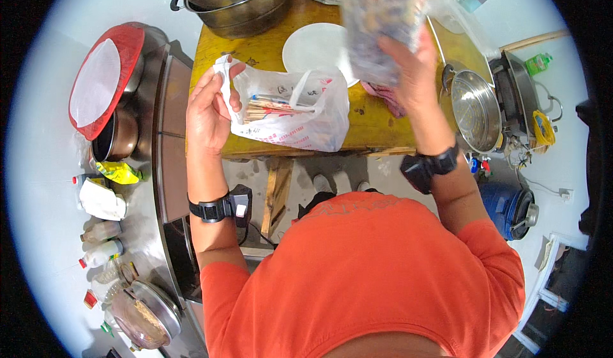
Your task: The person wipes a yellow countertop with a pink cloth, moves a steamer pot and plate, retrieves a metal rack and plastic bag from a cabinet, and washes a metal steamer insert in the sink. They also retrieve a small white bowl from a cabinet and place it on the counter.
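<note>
My left hand [210,102] grips the rim of a white plastic carrier bag [321,130] at the near edge of the yellow wooden table [378,130]. Through the bag's mouth, a bundle of thin wooden sticks [273,109] shows, some in printed wrapping. My right hand [412,61] holds up a clear plastic pack [378,23] of several long, thin items, blurred and not clear enough to name. Behind the bag lies a white round plate [311,47], partly covered by the raised pack. A dark pink cloth [385,97] lies on the table below my right hand.
A large lidded steel pot [239,16] stands at the table's back left. To the right are a steel steamer pan [475,111] and a blue barrel [503,209]. On the left, a steel counter [148,233] bears a red mesh cover [134,42], a pot [125,135] and bottles [103,252].
</note>
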Tool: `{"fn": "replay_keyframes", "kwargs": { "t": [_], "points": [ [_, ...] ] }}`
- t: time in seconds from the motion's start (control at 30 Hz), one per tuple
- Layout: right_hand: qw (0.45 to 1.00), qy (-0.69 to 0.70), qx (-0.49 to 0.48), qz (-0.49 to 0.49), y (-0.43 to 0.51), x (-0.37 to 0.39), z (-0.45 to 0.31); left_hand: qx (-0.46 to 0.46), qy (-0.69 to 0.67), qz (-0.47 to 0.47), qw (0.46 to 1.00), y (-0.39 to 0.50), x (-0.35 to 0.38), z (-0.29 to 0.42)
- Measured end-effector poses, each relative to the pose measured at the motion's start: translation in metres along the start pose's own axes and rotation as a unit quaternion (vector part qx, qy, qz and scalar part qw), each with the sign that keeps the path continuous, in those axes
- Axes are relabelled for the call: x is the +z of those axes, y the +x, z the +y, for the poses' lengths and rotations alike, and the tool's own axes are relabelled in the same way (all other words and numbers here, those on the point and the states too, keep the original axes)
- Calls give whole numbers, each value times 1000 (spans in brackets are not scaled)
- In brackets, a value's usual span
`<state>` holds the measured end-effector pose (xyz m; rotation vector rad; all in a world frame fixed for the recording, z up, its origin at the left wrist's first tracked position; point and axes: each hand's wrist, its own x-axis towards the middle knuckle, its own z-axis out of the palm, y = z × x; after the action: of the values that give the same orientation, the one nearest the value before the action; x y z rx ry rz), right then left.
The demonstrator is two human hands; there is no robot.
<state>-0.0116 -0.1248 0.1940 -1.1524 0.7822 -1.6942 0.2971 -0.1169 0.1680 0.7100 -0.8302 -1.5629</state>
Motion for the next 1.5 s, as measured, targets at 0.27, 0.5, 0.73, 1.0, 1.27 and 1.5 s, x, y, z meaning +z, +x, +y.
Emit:
{"fn": "replay_keyframes", "kwargs": {
  "t": [0.27,0.5,0.73,1.0,1.27,1.5],
  "points": [
    [980,-112,-37,-158,-25,88,112,-2,-125,-28,992,9,-23,1],
    [780,-498,22,-378,-48,2,96,-40,-214,-70,974,-2,-36,1],
    [681,-527,30,-507,-36,11,65,10,-70,-86,994,-2,-10,7],
    [720,-654,-63,-222,-27,-17,27,45,48,-32,997,-11,-12,-1],
    [709,-651,27,-271,-23,-24,26,90,703,-127,694,-6,24,-114],
    [815,-546,43,-191,-13,-7,-3,15,766,-184,616,11,27,-123]
  ]
}}
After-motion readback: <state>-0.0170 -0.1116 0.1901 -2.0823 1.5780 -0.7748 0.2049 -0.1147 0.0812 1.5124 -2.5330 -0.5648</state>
